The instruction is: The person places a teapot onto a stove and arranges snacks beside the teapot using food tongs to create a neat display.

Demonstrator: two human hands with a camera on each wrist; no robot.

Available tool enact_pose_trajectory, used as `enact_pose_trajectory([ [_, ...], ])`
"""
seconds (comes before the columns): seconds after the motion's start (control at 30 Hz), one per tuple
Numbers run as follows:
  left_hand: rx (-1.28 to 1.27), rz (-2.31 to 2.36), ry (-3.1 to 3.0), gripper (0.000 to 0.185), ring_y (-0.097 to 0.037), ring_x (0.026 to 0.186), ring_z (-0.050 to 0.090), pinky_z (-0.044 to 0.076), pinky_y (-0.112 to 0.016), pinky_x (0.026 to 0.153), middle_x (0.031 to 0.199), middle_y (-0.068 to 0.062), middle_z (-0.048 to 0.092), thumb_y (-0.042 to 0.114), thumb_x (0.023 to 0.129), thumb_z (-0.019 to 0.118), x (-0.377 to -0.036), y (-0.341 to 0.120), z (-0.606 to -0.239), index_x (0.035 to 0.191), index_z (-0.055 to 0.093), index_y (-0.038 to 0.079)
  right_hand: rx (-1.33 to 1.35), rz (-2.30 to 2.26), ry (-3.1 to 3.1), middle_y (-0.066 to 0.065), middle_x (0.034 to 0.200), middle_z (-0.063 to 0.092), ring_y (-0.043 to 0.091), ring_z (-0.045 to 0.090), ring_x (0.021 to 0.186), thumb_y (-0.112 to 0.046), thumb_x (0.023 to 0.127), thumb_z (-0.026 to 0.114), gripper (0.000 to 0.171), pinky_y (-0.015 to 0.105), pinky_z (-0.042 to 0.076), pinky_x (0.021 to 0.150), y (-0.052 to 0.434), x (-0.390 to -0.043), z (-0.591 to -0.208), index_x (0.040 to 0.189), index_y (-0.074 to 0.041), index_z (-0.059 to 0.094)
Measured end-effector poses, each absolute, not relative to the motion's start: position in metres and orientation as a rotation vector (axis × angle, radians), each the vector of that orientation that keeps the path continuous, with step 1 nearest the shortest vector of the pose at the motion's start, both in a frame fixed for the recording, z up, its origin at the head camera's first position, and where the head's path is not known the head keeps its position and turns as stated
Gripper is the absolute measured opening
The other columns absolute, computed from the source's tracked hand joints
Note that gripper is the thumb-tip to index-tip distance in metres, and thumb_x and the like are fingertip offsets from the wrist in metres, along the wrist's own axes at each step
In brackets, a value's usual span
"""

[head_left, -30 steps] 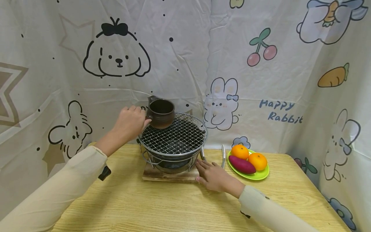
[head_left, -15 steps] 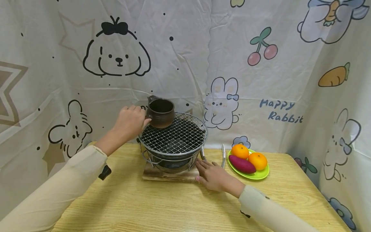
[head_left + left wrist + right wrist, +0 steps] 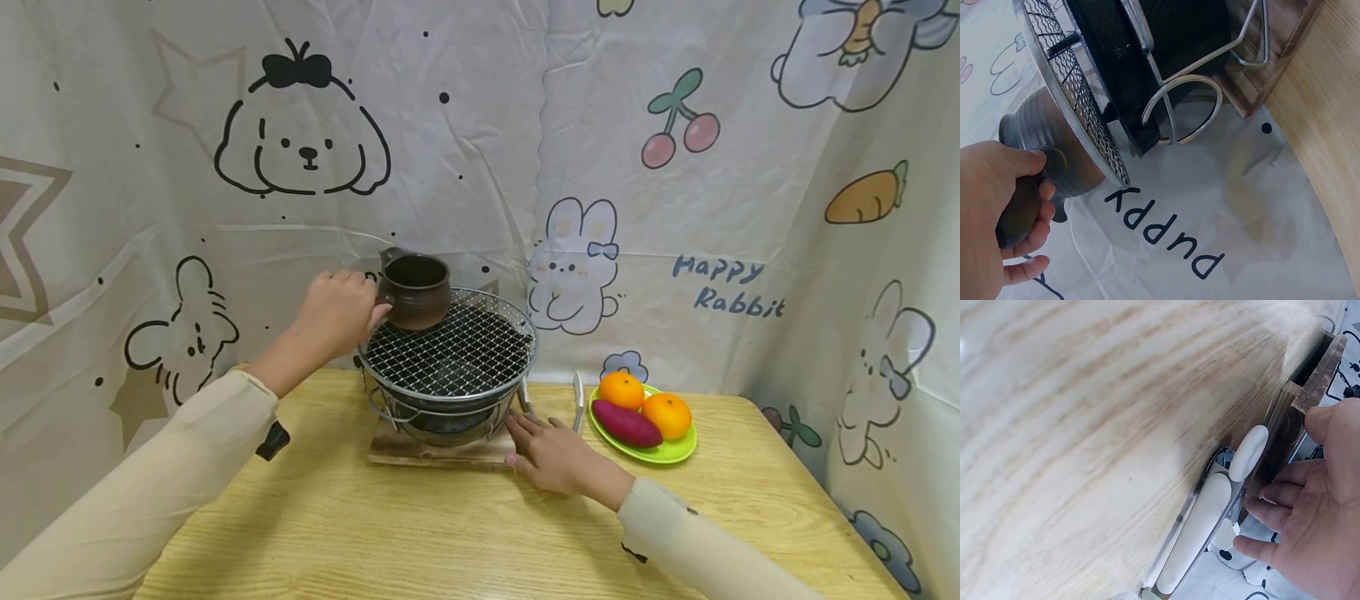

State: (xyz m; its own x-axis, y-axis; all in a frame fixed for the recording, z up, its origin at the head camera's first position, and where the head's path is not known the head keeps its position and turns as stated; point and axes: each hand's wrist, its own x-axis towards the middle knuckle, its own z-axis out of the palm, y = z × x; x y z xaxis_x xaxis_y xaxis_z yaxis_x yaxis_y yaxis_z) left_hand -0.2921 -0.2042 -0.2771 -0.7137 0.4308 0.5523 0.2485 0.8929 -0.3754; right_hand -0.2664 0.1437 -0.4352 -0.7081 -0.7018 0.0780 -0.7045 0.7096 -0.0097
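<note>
A dark brown ceramic pot point(image 3: 415, 290) sits at the back left edge of the wire mesh point(image 3: 450, 350) on a small black charcoal stove point(image 3: 450, 417). My left hand point(image 3: 335, 315) grips the pot's side handle point(image 3: 1019, 212), fingers curled round it, as the left wrist view shows with the left hand point(image 3: 985, 212) beside the pot point(image 3: 1047, 144). My right hand point(image 3: 551, 454) lies flat on the table, fingers straight, touching the right edge of the wooden board point(image 3: 435, 452) under the stove. In the right wrist view the right hand point(image 3: 1310, 537) lies next to white-handled tongs point(image 3: 1210, 512).
The tongs point(image 3: 577, 400) lie between the stove and a green plate point(image 3: 660, 454) holding two oranges point(image 3: 621, 391) and a purple sweet potato point(image 3: 626, 425). A cartoon-printed cloth point(image 3: 675, 208) hangs close behind and to the right. The wooden table point(image 3: 375, 533) stretches toward me.
</note>
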Motion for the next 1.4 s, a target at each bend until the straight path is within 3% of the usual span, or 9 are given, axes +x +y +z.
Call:
enact_pose_trajectory([
  [0.47,-0.516,0.356,-2.398,0.043,-0.031,0.067,0.065,0.051,-0.040,0.056,0.074,-0.015,0.066,0.038,0.098,0.067,-0.291,-0.205,-0.271,0.082,0.065,-0.002,1.165,0.063,-2.849,0.022,0.159,0.040,0.044,0.044,0.144,-0.040,0.107,0.048,0.063,0.064,0.042,0.110,0.144,-0.267,-0.435,0.151,0.004,0.043],
  [1.0,-0.509,0.336,-2.517,0.043,-0.034,0.078,0.067,0.055,-0.047,0.071,0.087,-0.017,0.069,0.038,0.100,0.064,-0.291,-0.207,-0.267,0.096,0.068,-0.004,1.160,0.053,-2.859,0.021,0.160,0.039,0.044,0.043,0.144,-0.042,0.107,0.046,0.064,0.064,0.041,0.111,0.144,-0.269,-0.436,0.152,0.003,0.043],
  [1.4,-0.546,0.282,-2.468,0.037,-0.034,0.077,0.067,0.054,-0.047,0.067,0.086,-0.016,0.069,0.033,0.099,0.066,-0.289,-0.207,-0.270,0.092,0.068,-0.003,1.157,0.064,-2.863,0.022,0.160,0.039,0.044,0.042,0.145,-0.041,0.107,0.046,0.064,0.064,0.041,0.111,0.145,-0.268,-0.438,0.152,0.003,0.042],
])
